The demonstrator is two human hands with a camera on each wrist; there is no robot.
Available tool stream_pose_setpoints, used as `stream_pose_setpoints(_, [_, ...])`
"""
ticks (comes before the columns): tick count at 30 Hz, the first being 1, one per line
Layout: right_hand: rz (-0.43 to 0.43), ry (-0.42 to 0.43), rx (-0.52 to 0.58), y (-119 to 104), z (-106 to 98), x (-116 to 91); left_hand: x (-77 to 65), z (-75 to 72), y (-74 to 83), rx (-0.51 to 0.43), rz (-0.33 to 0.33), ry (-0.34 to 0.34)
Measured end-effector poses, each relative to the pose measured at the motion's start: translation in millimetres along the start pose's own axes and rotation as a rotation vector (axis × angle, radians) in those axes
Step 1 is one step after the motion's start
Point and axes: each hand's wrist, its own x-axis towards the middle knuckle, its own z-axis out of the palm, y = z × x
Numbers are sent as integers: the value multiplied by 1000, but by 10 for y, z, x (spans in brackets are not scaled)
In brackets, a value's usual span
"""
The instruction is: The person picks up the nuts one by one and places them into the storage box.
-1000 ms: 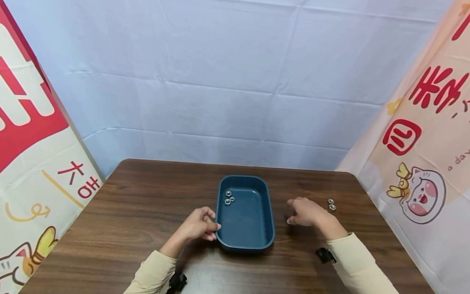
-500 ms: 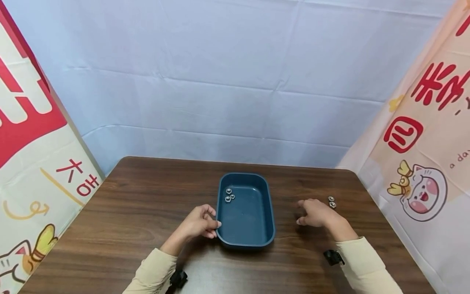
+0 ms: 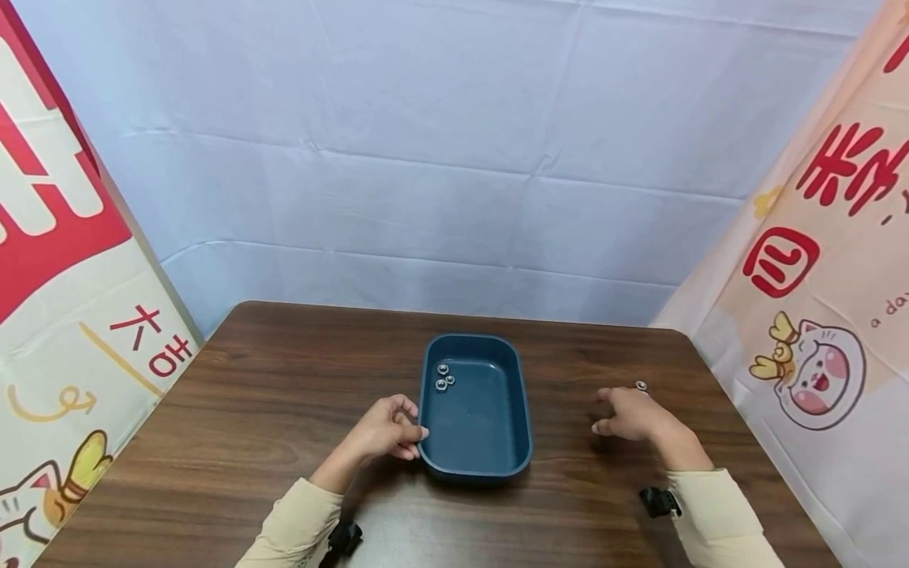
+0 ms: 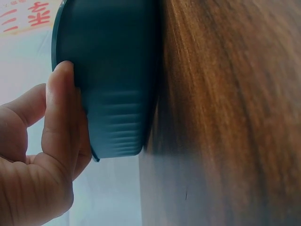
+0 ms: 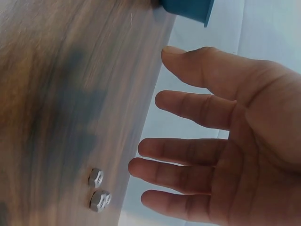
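Observation:
A blue rectangular tray sits on the table, with three small metal nuts grouped at its left side. My left hand pinches the tray's left rim, thumb over the edge and fingers along the outer wall. To the right of the tray, my right hand hovers over the table, palm down and holding nothing. In the right wrist view its fingers are spread and relaxed. Two more nuts lie on the table close by it. In the head view the hand mostly covers one; the other nut shows just beyond.
The dark wood table has rounded far corners. A pale blue cloth hangs behind it. Printed banners stand along the left and right sides. Each wrist carries a small black camera.
My right hand has moved to the right, away from the tray and toward the two loose nuts, now covering most of one. My left hand and the tray stay put.

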Motion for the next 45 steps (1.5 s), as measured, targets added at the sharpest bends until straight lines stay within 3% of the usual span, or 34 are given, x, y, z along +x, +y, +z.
stream_pose_setpoints(8, [28, 54, 28, 205, 7, -83, -2, 7, -23, -4, -23, 0])
stream_pose_setpoints(14, [15, 220, 54, 369, 55, -69, 14, 1, -13, 0, -18, 6])
stream_pose_setpoints(19, [47, 323, 148, 485, 150, -59, 5, 3, 2, -1, -21, 11])
stream_pose_setpoints(29, [128, 427, 430, 654, 305, -109, -11, 2, 18, -3, -16, 7])
stream_pose_setpoints(40, [340, 399, 921, 727, 356, -85, -19, 0, 29, -7, -19, 7])
stream_pose_setpoints(45, [385, 413, 1048, 763, 372, -45, -20, -5, 21, -9, -20, 5])
